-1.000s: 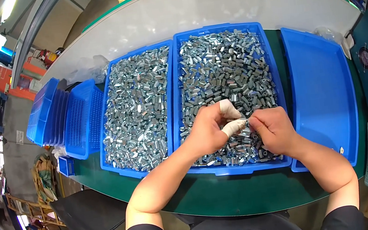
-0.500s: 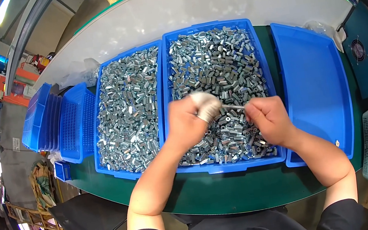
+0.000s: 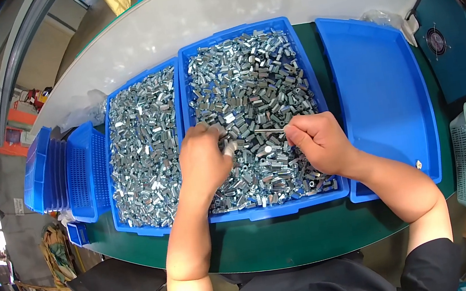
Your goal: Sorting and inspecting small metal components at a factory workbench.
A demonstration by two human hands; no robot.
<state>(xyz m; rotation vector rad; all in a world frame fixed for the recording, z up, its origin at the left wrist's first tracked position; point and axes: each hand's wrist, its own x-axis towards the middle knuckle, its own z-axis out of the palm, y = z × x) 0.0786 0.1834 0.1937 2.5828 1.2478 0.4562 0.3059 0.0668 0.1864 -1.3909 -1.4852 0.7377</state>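
My right hand [image 3: 319, 141] is closed around a thin metal rod [image 3: 270, 131], whose free end points left over the middle blue tray [image 3: 258, 215]. Under it lies a heap of small silvery long hex nuts [image 3: 270, 158]. My left hand [image 3: 204, 156] is low over the left part of this heap, thumb and fingers apart; its fingertips, some covered in white, are partly hidden among the nuts. I see nothing held in it. A second blue tray [image 3: 138, 231], full of similar metal pieces, adjoins on the left.
To the right is a shallow blue tray [image 3: 382, 96] with one small piece near its front corner. Blue baskets [image 3: 86, 170] are stacked at the left. A pale green basket [image 3: 461, 156] of metal pieces stands far right, below a dark green machine [image 3: 451, 34]. A pale partition [image 3: 215, 6] runs behind.
My left hand has moved left and down onto the nuts, away from the rod's end. My right hand shifted slightly left, still gripping the rod. The whole view has shifted a little.
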